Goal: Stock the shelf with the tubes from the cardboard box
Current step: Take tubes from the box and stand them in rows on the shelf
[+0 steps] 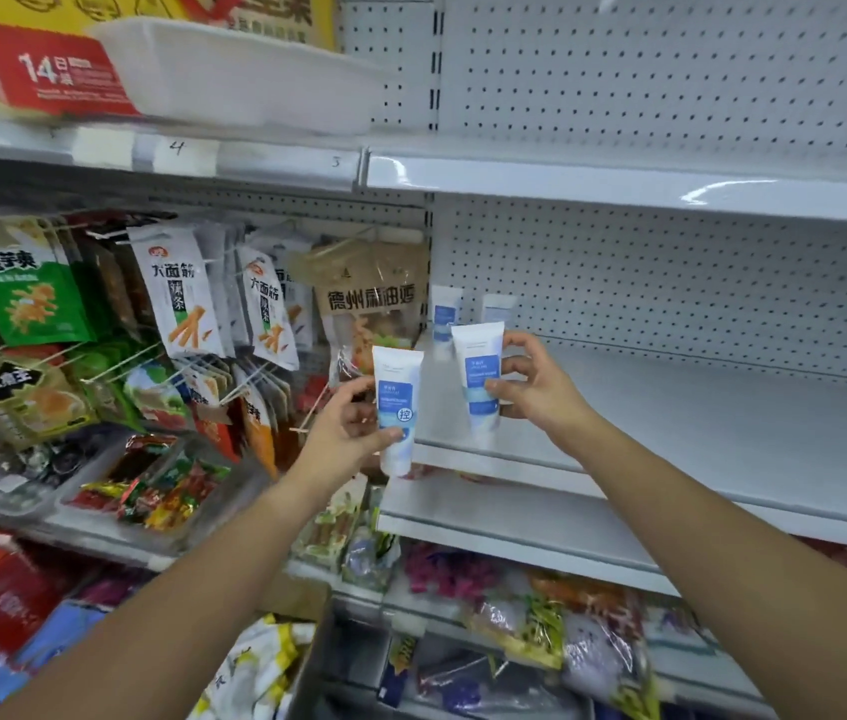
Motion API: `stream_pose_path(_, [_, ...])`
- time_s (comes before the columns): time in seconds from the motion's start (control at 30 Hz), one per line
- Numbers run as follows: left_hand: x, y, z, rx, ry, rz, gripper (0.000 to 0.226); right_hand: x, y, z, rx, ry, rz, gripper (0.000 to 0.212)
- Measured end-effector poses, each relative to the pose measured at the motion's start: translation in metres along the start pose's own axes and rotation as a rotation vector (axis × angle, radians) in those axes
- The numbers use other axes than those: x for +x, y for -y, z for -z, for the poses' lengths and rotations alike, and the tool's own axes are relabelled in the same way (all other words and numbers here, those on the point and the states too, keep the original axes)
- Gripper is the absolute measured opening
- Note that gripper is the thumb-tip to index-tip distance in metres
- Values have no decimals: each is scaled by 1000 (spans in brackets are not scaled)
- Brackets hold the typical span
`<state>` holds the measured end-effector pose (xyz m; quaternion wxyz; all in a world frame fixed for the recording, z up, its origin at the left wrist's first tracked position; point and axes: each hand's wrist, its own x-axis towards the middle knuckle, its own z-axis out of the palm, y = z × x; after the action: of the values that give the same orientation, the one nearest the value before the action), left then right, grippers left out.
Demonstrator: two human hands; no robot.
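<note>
My left hand (348, 423) grips a white tube with a blue label (397, 407), held upright in front of the white shelf's left end. My right hand (535, 387) grips a second white-and-blue tube (478, 376) upright over the white shelf (697, 423), its cap end near the shelf surface. Two more tubes stand at the back left of that shelf, one (445, 311) by the pegboard corner and one (497, 306) just right of it. The cardboard box is out of view.
Snack bags (177, 298) hang on hooks to the left of the shelf, with clear trays of wrapped snacks (151, 491) below. An upper white shelf (619, 184) overhangs. Packaged goods (515, 615) fill the lower shelf under my arms. The shelf stretches bare to the right.
</note>
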<state>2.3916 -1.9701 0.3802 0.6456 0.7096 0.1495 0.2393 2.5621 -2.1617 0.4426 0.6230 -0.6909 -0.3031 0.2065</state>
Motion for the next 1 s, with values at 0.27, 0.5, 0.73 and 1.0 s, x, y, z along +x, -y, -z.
stream_pose_path(0.27, [19, -18, -108, -24, 59, 21, 65, -33, -14, 107, 2, -119, 2, 44])
stream_pose_path(0.5, [29, -19, -172, -32, 75, 30, 62, -47, -31, 167, 20, -169, 6, 41])
stream_pose_path(0.73, [69, -17, -203, -6, 117, 25, 62, -30, -44, 200, 21, -253, -8, 43])
stream_pose_path(1.0, [143, 3, -223, -70, 149, 8, 67, 16, -51, 222, -18, -353, -10, 46])
